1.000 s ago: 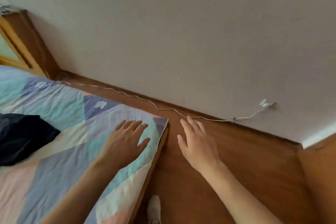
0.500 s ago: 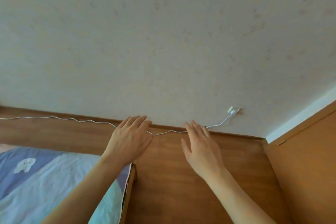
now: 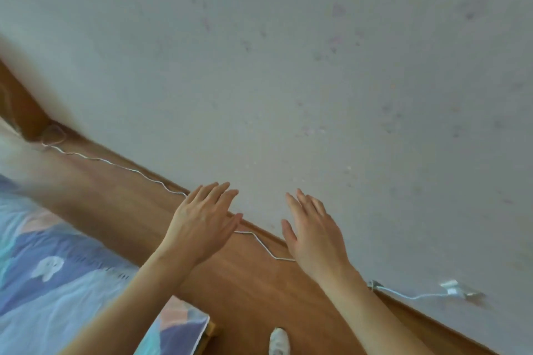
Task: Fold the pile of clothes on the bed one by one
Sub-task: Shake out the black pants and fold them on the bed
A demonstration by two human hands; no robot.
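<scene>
Both your hands, left (image 3: 202,228) & right (image 3: 314,236), hang empty w/ fingers straight over floor (image 3: 245,282) beside bed (image 3: 57,297); no clothes in view, so turn back—they're prob. soft, light, floppy: pinch at shoulders/hem.

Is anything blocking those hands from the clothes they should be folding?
That cannot be judged: no clothes show in this view. Both the left hand and right hand hover open and empty over the wooden floor, beside the bed corner.
</scene>
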